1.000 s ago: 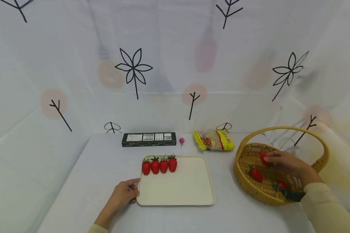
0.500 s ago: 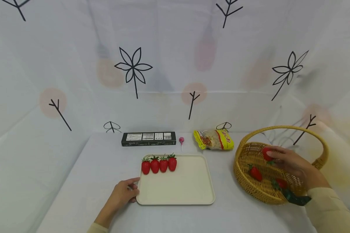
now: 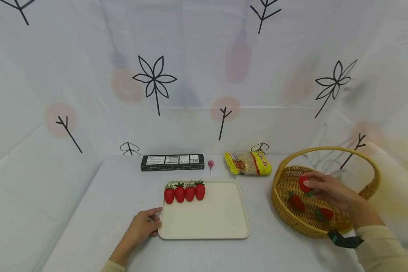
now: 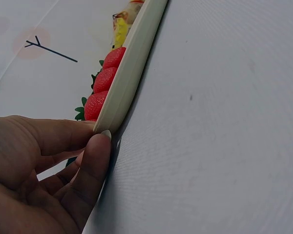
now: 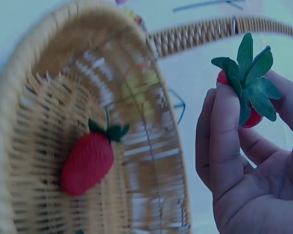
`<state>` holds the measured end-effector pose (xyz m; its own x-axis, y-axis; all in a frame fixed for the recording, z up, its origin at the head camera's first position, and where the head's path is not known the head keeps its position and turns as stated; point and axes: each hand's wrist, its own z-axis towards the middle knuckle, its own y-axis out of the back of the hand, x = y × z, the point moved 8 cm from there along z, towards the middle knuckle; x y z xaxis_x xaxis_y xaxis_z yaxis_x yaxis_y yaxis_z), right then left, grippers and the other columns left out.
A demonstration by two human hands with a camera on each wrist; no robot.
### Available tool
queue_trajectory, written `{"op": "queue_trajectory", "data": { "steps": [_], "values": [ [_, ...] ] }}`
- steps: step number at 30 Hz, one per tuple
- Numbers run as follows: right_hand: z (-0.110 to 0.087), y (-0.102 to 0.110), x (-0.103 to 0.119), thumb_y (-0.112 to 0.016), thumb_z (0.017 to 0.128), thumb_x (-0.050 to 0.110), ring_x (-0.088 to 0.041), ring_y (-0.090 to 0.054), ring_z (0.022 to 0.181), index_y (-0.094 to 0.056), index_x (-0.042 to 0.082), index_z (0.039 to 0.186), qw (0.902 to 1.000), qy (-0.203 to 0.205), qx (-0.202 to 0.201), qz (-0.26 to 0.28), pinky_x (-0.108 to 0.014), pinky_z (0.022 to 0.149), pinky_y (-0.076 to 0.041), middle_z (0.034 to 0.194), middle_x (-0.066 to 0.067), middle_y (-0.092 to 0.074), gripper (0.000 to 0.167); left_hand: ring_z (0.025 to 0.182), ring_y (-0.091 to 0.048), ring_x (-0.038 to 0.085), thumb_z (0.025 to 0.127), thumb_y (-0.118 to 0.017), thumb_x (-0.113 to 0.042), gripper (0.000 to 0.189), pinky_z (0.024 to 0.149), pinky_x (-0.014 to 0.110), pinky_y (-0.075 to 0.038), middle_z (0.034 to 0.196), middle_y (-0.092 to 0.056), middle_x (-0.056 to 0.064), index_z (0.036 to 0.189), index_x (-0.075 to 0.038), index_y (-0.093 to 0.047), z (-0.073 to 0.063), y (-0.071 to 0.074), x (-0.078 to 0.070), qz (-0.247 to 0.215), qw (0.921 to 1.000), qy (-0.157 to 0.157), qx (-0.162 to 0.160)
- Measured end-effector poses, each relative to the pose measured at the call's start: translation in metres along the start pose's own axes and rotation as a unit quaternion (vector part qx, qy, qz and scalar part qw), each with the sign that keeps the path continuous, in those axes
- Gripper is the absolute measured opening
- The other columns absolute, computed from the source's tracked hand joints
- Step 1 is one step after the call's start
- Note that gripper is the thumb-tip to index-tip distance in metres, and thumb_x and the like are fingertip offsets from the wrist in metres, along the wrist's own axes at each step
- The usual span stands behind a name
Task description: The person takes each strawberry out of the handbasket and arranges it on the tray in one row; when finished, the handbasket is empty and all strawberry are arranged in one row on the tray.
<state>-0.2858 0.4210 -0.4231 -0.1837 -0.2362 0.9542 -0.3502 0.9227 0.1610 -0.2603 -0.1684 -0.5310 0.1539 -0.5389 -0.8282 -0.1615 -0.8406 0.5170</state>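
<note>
My left hand (image 3: 142, 226) is at the left edge of a cream rectangular tray (image 3: 217, 215), its thumb and index finger pinching the rim (image 4: 122, 92). Red strawberries (image 3: 180, 193) with green leaves lie in a row along the tray's upper left edge. Over a woven wicker basket (image 3: 279, 200) on the right, my right hand (image 3: 333, 192) pinches another strawberry (image 3: 304, 183) between thumb and fingers. Its leafy crown (image 5: 251, 80) faces the right wrist camera. Two strawberries, one nearer the left wall (image 3: 297, 203) and one nearer the front (image 3: 327, 213), lie inside the basket.
The basket's tall arched handle (image 3: 329, 148) rises over the right arm. Along the back of the white table stand a black box (image 3: 172, 162), a pink lollipop (image 3: 210, 164) and a yellow food packet (image 3: 248, 163). A patterned white cloth (image 3: 197, 124) hangs behind.
My right hand has lifted a little and shifted slightly left with the strawberry, still over the basket. The left hand and the tray stay in place.
</note>
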Motion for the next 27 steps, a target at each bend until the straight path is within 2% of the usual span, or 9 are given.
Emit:
{"op": "queue_trajectory", "data": {
  "steps": [4,7,9,16,21,24,27],
  "values": [
    [0.002,-0.023,0.011,-0.045,0.108,0.013,-0.012,-0.064,0.087,-0.058,0.023,0.133,0.9989,0.017,0.043,0.006,-0.031,0.078,-0.061,0.115,0.001,-0.061,0.030,0.062,-0.062,0.014,0.082,-0.071,0.001,0.054,0.055,0.028,-0.056,0.089,-0.061,0.004,0.136,0.000,-0.063,0.001,-0.001,0.002,0.001,1.0000,0.001,-0.001],
    [0.002,-0.046,0.022,-0.043,0.109,0.012,-0.013,-0.063,0.096,-0.055,0.019,0.141,0.9964,0.028,0.079,0.006,-0.032,0.081,-0.060,0.122,-0.001,-0.058,0.035,0.062,-0.061,0.014,0.082,-0.071,0.001,0.054,0.055,0.028,-0.057,0.089,-0.061,0.005,0.136,0.000,-0.063,0.000,-0.001,0.003,-0.001,1.0000,0.003,0.000],
    [0.003,-0.059,0.029,-0.043,0.109,0.013,-0.015,-0.062,0.101,-0.052,0.015,0.143,0.9958,0.027,0.088,-0.005,-0.032,0.082,-0.059,0.126,-0.005,-0.054,0.036,0.062,-0.061,0.014,0.083,-0.071,0.001,0.054,0.056,0.028,-0.057,0.089,-0.061,0.005,0.136,0.000,-0.063,0.000,-0.001,0.003,-0.002,1.0000,0.004,0.001],
    [0.020,-0.088,0.043,-0.052,0.105,0.017,-0.028,-0.060,0.107,-0.053,0.009,0.139,0.9981,0.010,0.056,-0.025,-0.039,0.084,-0.061,0.131,-0.015,-0.050,0.035,0.063,-0.061,0.014,0.082,-0.071,0.000,0.055,0.056,0.028,-0.057,0.089,-0.061,0.005,0.136,0.000,-0.063,0.001,-0.001,0.003,0.001,1.0000,0.006,0.000],
    [0.035,-0.105,0.048,-0.062,0.101,0.023,-0.028,-0.062,0.105,-0.045,0.003,0.140,0.9992,-0.013,0.026,-0.029,-0.039,0.086,-0.060,0.128,-0.017,-0.053,0.047,0.063,-0.061,0.014,0.082,-0.071,-0.001,0.055,0.057,0.028,-0.057,0.089,-0.061,0.004,0.137,0.000,-0.062,0.003,-0.002,0.005,0.006,0.9999,0.015,0.001],
    [0.045,-0.112,0.050,-0.066,0.099,0.024,-0.026,-0.064,0.098,-0.041,0.002,0.138,0.9995,-0.032,0.004,-0.003,-0.034,0.083,-0.060,0.124,-0.017,-0.055,0.052,0.063,-0.061,0.014,0.082,-0.071,-0.001,0.055,0.057,0.028,-0.057,0.089,-0.061,0.004,0.137,0.000,-0.062,0.003,-0.001,0.005,0.005,0.9999,0.013,0.000],
    [0.055,-0.118,0.051,-0.067,0.098,0.023,-0.022,-0.065,0.092,-0.040,0.003,0.132,0.9982,-0.043,-0.010,0.040,-0.029,0.079,-0.060,0.119,-0.015,-0.057,0.048,0.062,-0.061,0.014,0.082,-0.071,0.000,0.055,0.056,0.028,-0.057,0.088,-0.061,0.004,0.136,0.000,-0.063,0.003,-0.002,0.005,0.003,0.9999,0.010,-0.001]
  ]
}}
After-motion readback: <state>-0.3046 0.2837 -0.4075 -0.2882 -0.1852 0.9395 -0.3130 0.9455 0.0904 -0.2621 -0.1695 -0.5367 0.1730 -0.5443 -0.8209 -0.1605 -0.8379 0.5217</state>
